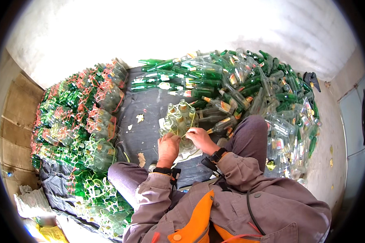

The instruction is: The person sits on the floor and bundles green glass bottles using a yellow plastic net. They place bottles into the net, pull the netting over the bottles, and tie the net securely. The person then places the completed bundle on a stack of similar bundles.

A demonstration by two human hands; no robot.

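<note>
A cluster of clear glass bottles (180, 113) stands upright in front of me on a pale sheet (187, 156), with thin yellow-green cord (181, 137) around it. My left hand (168, 146) is at the near left of the cluster, fingers closed on the cord. My right hand (199, 139) is at its near right, also pinching the cord with thumb and fingers. The bottles' lower parts are partly hidden behind my hands.
Tied bundles of green and clear bottles (65, 117) line the left, on dark plastic sheeting (142, 109). Loose bottles (251, 81) lie heaped behind and to the right. A white wall (170, 28) rises at the back, cardboard (16, 117) at left.
</note>
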